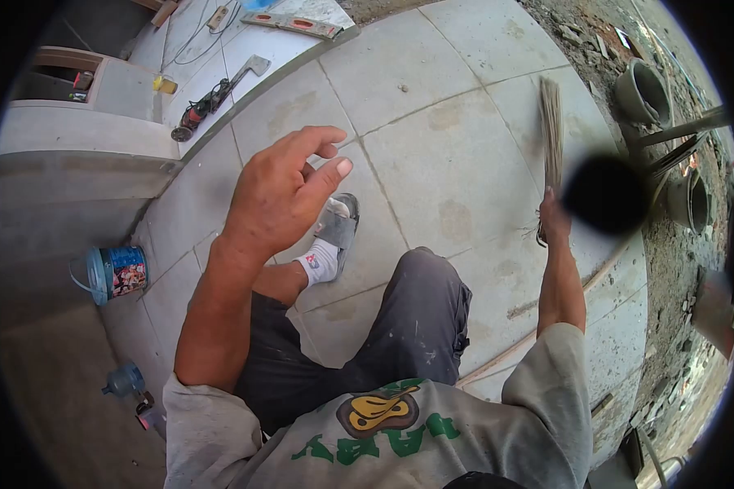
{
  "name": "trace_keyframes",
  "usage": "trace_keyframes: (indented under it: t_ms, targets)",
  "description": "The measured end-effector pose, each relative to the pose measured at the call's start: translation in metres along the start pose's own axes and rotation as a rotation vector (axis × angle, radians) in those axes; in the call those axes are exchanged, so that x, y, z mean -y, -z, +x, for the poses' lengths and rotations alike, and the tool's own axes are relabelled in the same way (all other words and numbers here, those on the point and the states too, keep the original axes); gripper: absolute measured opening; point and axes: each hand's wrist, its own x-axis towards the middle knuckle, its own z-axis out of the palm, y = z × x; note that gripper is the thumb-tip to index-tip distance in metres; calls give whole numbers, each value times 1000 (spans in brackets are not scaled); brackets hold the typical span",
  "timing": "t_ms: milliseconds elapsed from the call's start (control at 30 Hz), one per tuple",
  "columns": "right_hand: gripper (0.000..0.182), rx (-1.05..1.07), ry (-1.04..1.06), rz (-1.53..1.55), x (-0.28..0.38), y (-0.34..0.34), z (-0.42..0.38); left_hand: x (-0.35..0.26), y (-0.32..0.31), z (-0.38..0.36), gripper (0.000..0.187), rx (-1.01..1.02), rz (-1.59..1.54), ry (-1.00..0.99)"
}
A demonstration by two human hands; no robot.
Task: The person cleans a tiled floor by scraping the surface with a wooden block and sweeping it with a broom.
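Near the right edge of the pale tiled floor (432,155), a stick broom (551,122) is gripped in the right hand (555,213), its fingers clenched around the bound end and its bristles pointing forward over the tiles. A round black spot (607,194) hides whatever lies just beside that hand. The left hand (281,187) hangs above the floor, its fingers released and loosely bent, close over a sandalled foot (342,228).

Square tiles with thin dark joints make up the surface, marked by dull brownish patches, specks and a small crumb of debris. A long thin strip (546,326) lies slantwise over them on the right.

Past the tiles on that side runs rough ground (583,49) of soil and broken pieces, with one grey bucket (643,94) lying tilted and another container (689,200) nearer the person.

To the left, a low ledge (273,61) topped with white tiles carries a level (292,24), a red and black power tool (196,114), a cable (189,59) and a small yellow object (165,85). Below the ledge, by a grey wall (65,187), are a blue pail (122,271) with a printed label and a bluish clear bottle (125,380).
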Motion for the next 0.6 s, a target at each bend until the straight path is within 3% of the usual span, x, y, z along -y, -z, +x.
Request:
trace_keyframes:
  t_ms: [67,133,167,233,267,300,367,433,533,600]
  targets:
    - [66,-109,11,50,22,42,15,9,-14,14,30,5,49,-107]
    - [66,-112,156,30,66,69,-15,6,-21,26,29,85,70,-214]
    - [63,-34,201,60,92,68,-39,-2,-21,37,29,169,46,-269]
    - [53,61,400,17,141,38,-84,-17,-39,59,25,110,61,-417]
    - [47,305,572,-18,140,-8,-83,-23,-50,70,23,141,63,-462]
    - [35,139,825,863,179,-35,-123,-26,-63,79,23,179,63,-504]
    - [41,300,787,416,196,-96,-153,-26,-95,94,23,323,130,-569]
    - [42,386,947,-16,257,-77,-193,-27,-109,106,23,422,121,-632]
    - [43,340,841,-65,250,-129,-164,-19,-132,133,24,585,106,-727]
    - [48,295,516,-260,219,-105,-101,-9,-142,151,25,636,82,-773]
